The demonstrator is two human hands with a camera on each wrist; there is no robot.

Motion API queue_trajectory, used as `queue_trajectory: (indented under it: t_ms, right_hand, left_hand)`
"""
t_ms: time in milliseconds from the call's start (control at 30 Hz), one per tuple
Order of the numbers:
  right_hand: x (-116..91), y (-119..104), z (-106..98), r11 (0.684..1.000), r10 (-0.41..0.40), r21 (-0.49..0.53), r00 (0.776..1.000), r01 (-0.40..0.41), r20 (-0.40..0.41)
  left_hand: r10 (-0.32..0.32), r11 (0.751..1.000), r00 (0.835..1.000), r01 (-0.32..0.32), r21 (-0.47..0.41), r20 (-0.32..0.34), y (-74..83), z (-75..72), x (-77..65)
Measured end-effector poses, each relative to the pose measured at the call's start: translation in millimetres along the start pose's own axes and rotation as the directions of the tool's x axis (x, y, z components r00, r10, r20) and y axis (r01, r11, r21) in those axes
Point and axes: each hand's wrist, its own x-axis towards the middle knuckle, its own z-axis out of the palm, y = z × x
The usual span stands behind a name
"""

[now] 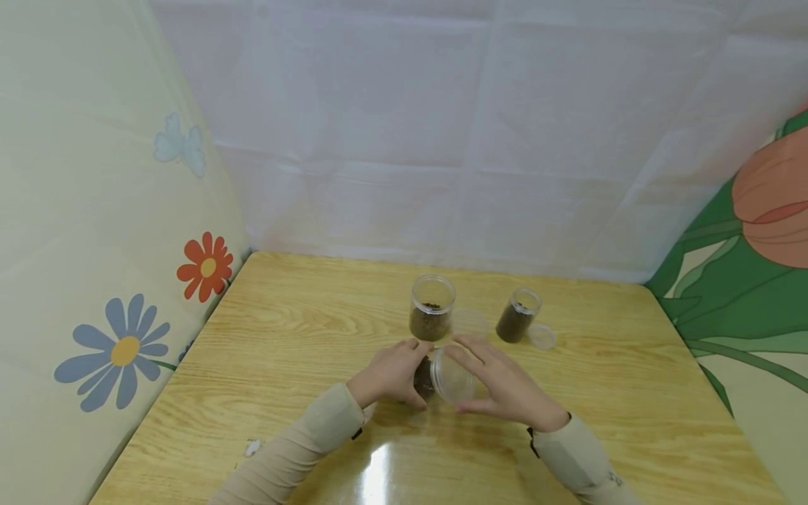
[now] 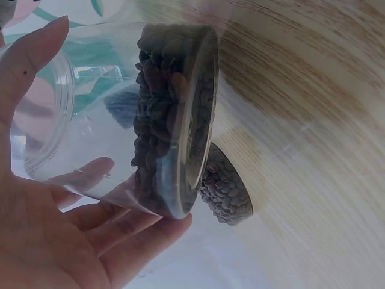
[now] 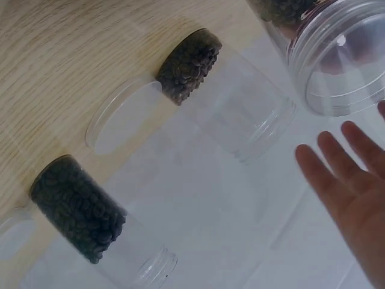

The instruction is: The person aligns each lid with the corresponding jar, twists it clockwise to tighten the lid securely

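A clear jar with dark brown beans at its base, like coffee beans, is in my left hand. In the left wrist view, thumb and fingers of that hand curve round the jar. Its wide mouth points toward my right hand in the head view. The right hand has its fingers spread beside this mouth. In the right wrist view its fingers are extended just below the threaded rim of the jar, with a gap between them.
Behind the hands stands another uncapped jar of beans, with a translucent lid beside it. Further right is a narrower jar of dark beans, and a small lid. A white cloth hangs behind the wooden table.
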Motion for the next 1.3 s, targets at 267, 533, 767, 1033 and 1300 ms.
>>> queue_trajectory:
  t_ms: [267, 533, 767, 1033, 1300]
  right_hand:
    - [0.7, 2.7, 4.1, 0.99, -0.14, 0.019, 0.99, 0.14, -0.018]
    - [1.5, -0.4, 5.6, 0.996, -0.09, 0.012, 0.996, 0.09, -0.014]
    - [2.4, -2.7, 4.5, 1.0, -0.011, -0.001, 1.0, 0.011, -0.029]
    - [3.1, -3.3, 4.8, 1.0, 0.024, -0.009, 0.999, -0.024, -0.044]
    - [0.5, 1.8, 7.2, 0.998, -0.063, 0.025, 0.997, 0.064, -0.04]
  left_hand:
    - [0.002, 1.0, 1.0, -0.002, 0.001, 0.001, -0.1, 0.7, 0.6]
    - [0.001, 1.0, 1.0, -0.001, -0.001, -0.001, -0.6, 1.8, 0.8]
    - [0.002, 1.0, 1.0, -0.001, 0.006, -0.004, -0.1, 1.4, 0.3]
    - [-0.005, 1.0, 1.0, 0.004, 0.015, 0.012, 0.7, 0.6, 0.5]
    - [-0.005, 1.0, 1.0, 0.005, -0.014, 0.007, -0.9, 0.5, 0.2]
